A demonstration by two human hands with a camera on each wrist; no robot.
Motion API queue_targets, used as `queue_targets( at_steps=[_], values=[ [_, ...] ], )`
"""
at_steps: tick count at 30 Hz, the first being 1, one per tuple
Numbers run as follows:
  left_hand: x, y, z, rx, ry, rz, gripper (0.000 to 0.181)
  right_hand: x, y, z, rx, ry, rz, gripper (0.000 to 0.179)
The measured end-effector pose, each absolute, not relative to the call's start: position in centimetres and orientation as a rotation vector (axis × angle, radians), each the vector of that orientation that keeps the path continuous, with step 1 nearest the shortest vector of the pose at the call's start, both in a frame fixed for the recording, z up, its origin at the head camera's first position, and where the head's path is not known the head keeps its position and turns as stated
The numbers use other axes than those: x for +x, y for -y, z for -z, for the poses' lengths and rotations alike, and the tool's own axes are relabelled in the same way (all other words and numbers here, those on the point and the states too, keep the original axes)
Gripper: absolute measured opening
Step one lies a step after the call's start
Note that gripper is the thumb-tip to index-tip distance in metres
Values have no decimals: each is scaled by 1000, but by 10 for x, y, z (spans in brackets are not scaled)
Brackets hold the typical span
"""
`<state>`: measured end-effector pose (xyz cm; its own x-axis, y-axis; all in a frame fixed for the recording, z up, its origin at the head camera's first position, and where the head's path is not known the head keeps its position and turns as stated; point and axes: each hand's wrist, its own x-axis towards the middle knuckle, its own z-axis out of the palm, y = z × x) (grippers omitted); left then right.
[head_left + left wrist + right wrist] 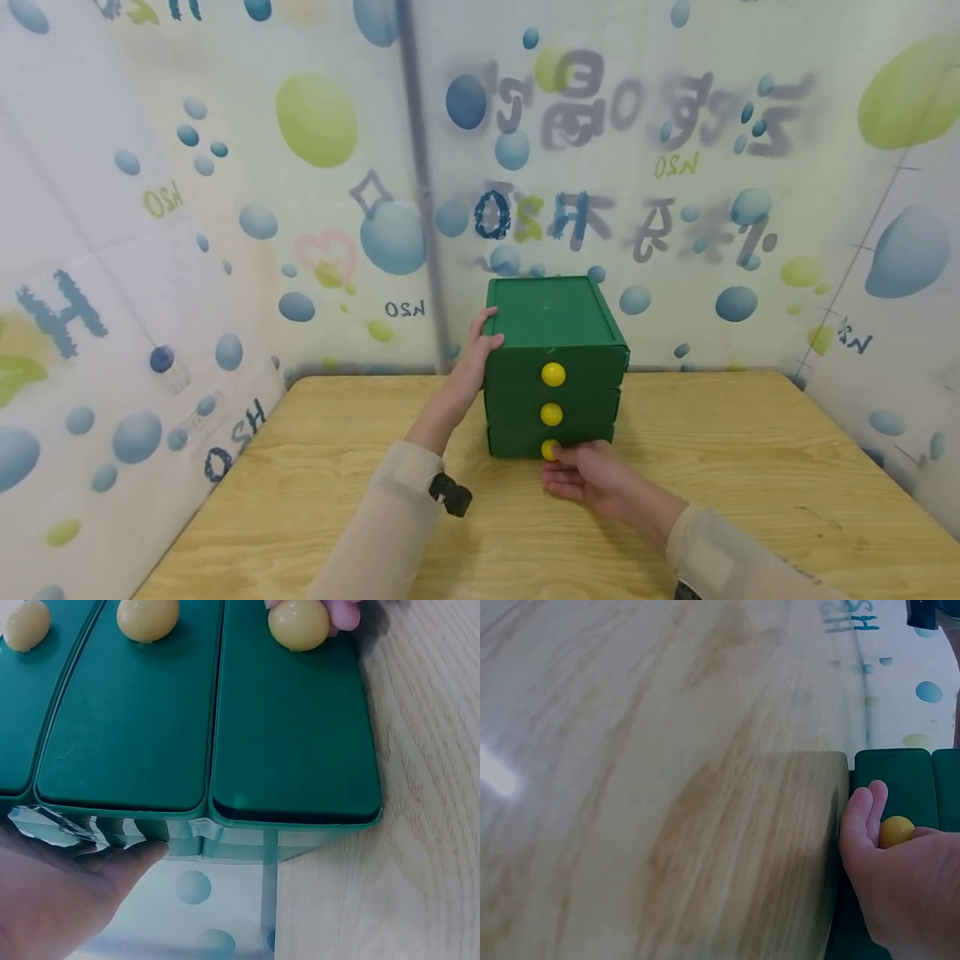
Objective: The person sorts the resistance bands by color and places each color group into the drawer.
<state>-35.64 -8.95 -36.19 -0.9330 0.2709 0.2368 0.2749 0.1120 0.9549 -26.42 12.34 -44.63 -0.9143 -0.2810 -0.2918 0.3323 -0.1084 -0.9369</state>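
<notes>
A green box of three stacked drawers (555, 312) stands on the table, a round yellow knob on each drawer front. My left hand (471, 362) rests against the box's left side, fingertips at the upper edge. In the left wrist view its thumb and fingers (142, 855) lie along that side wall, partly hidden. Low at the front, my right hand (596, 475) pinches the bottom yellow knob (549, 450) by the thumb, palm side up, with the other fingers below it. The right wrist view shows the knob (896, 832) between fingers and thumb. All three drawers look closed.
The wooden table (337, 467) spreads out on both sides of the box. Right behind its back edge hangs a pale curtain (360, 333) printed with blue and green bubbles; more of it closes off both sides. Black straps (450, 494) circle the wrists over light sleeves.
</notes>
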Motion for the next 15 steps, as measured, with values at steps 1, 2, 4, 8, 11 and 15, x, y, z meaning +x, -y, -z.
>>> queue_targets(
  at_steps=[1, 2, 4, 8, 11, 15],
  values=[
    [-357, 90, 362, -571, 2340, 2015, 66, -264, -123, 446, 53, -1772, 2067, 31],
    [-357, 90, 361, -572, 2337, 2018, 66, -265, -123, 446, 51, -1774, 2062, 32],
    [-358, 90, 360, -582, 2336, 2018, 66, -265, -123, 445, 47, -1787, 2050, 33],
    [-357, 92, 360, -597, 2342, 1990, 66, -267, -124, 445, 37, -1856, 2004, 34],
    [-356, 95, 359, -602, 2375, 1957, 65, -267, -134, 438, -24, -1975, 1879, 35],
    [-352, 105, 353, -582, 2504, 1920, 65, -264, -162, 405, -203, -2251, 1456, 34]
  ],
)
